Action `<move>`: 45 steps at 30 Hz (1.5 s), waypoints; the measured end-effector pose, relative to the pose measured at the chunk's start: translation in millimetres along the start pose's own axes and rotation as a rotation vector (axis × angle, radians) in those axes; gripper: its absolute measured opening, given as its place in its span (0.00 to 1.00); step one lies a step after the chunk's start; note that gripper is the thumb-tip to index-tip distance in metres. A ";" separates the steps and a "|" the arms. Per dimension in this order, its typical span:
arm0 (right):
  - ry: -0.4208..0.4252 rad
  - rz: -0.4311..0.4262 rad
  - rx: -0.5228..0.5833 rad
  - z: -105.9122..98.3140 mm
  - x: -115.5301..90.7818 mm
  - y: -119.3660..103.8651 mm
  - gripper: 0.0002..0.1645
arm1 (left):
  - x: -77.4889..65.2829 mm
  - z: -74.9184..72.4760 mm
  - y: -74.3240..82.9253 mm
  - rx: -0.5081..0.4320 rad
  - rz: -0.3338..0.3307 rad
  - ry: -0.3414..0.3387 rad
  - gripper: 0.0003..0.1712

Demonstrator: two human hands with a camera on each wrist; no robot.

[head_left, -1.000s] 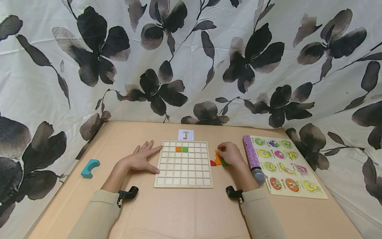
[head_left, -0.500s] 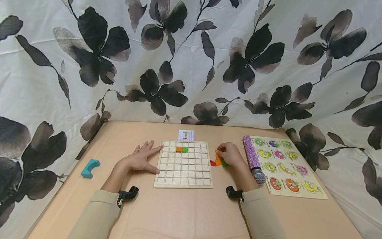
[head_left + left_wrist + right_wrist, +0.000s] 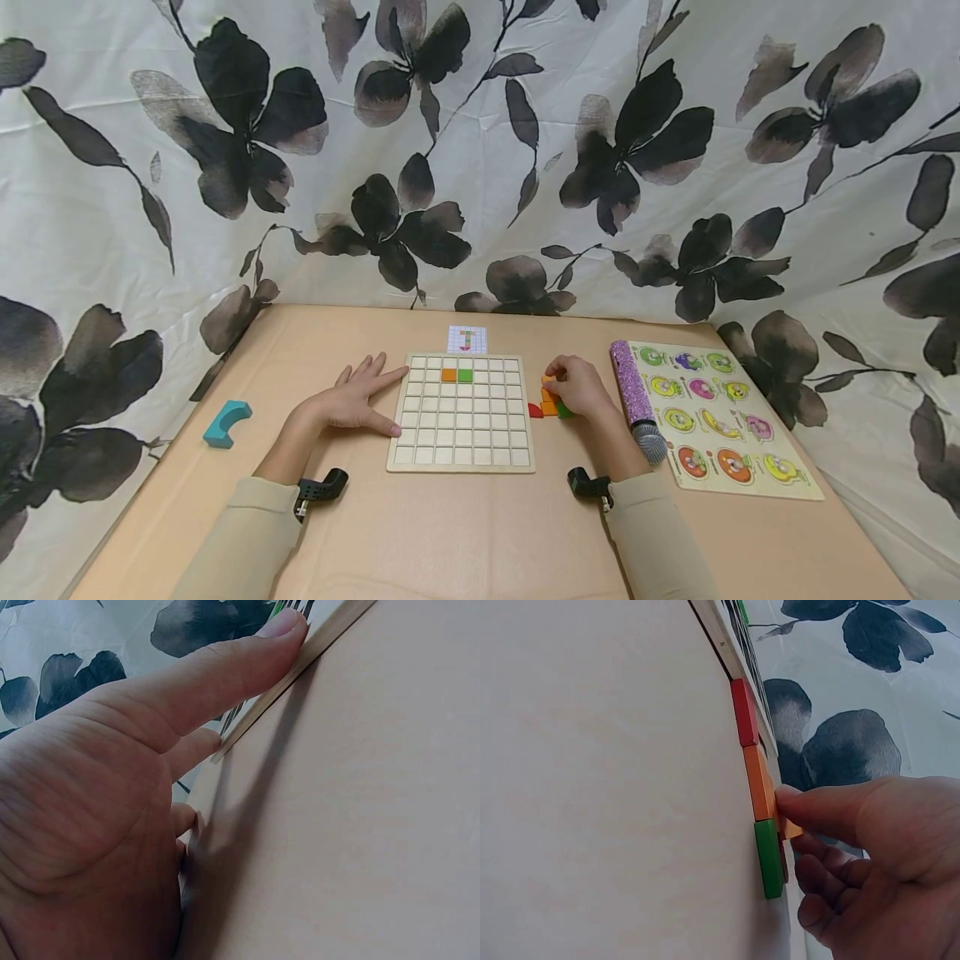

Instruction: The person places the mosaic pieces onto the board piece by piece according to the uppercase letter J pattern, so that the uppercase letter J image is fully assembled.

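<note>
A pale grid board (image 3: 462, 432) lies on the table with an orange square block (image 3: 448, 375) and a green square block (image 3: 465, 376) side by side in its second row. My left hand (image 3: 351, 402) rests at the board's left edge, fingers spread, thumb and index finger touching it. Right of the board, my right hand (image 3: 580, 386) pinches an orange block (image 3: 792, 829) between thumb and fingers; the hand partly hides it. Close by lie a red block (image 3: 744, 712), another orange block (image 3: 757, 784) and a green block (image 3: 768, 859) in a row.
A small pattern card (image 3: 467, 338) lies just beyond the board. On the right, a microphone with a purple glittery handle (image 3: 632, 383) lies along a fruit-picture board (image 3: 697, 492). A blue arch block (image 3: 227, 423) sits far left. A floral cloth (image 3: 495, 142) hangs behind the table.
</note>
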State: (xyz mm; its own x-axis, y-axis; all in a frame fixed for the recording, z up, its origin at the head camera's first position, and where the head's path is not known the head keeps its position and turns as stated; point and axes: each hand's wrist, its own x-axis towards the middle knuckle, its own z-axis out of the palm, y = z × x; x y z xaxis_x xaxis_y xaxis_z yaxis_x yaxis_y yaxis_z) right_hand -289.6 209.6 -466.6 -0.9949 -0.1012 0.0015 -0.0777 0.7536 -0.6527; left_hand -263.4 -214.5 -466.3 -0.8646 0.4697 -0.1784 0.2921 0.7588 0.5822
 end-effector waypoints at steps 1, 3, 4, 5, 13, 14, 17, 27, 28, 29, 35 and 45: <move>0.002 -0.004 0.002 -0.2 -0.3 -0.5 0.09 | 0.0 -0.1 0.1 0.000 0.000 0.000 0.66; 0.006 -0.010 0.004 -0.7 -0.7 -1.8 0.08 | 0.1 -0.4 0.3 0.000 0.001 0.001 0.66; 0.009 -0.013 0.005 -0.8 -0.7 -2.5 0.07 | 0.0 -0.6 0.6 -0.001 0.001 0.002 0.66; 0.011 -0.017 0.005 -0.8 -0.7 -3.0 0.06 | 0.1 -0.6 0.7 -0.001 0.000 0.002 0.66; 0.027 -0.072 -0.007 -2.4 -1.1 -6.9 0.04 | -1.0 -0.6 2.1 0.002 0.004 0.002 0.66; 0.030 -0.076 -0.004 -2.7 -1.4 -7.5 0.05 | -1.2 -0.5 2.1 0.003 0.004 0.002 0.66; 0.039 -0.083 0.022 -3.7 -2.1 -9.5 0.08 | -1.4 -0.3 1.9 0.005 0.007 0.003 0.65; 0.057 -0.117 0.173 -7.9 -6.2 -23.2 0.15 | -2.2 -1.5 2.2 0.008 0.011 0.004 0.65; 0.056 -0.122 0.182 -8.4 -6.7 -25.2 0.15 | -2.2 -1.6 2.4 0.006 0.013 0.004 0.65; 0.055 -0.128 0.191 -8.9 -7.3 -27.2 0.16 | -2.1 -1.7 2.5 0.005 0.014 0.004 0.65; 0.073 -0.220 0.222 -6.3 -7.7 -36.8 0.19 | -2.7 -2.2 2.8 0.006 0.013 0.003 0.65; 0.065 -0.248 0.287 11.0 -2.4 -50.3 0.19 | -1.4 -1.4 2.6 0.009 0.003 -0.002 0.65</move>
State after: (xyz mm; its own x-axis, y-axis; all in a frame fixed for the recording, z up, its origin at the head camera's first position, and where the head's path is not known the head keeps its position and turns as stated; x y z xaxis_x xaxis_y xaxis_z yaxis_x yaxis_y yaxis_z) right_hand -282.5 164.8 -442.1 -0.9509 -0.2091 0.2280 -0.3042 0.4976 -0.8123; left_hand -262.0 -213.8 -463.4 -0.8627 0.4732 -0.1782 0.2985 0.7611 0.5759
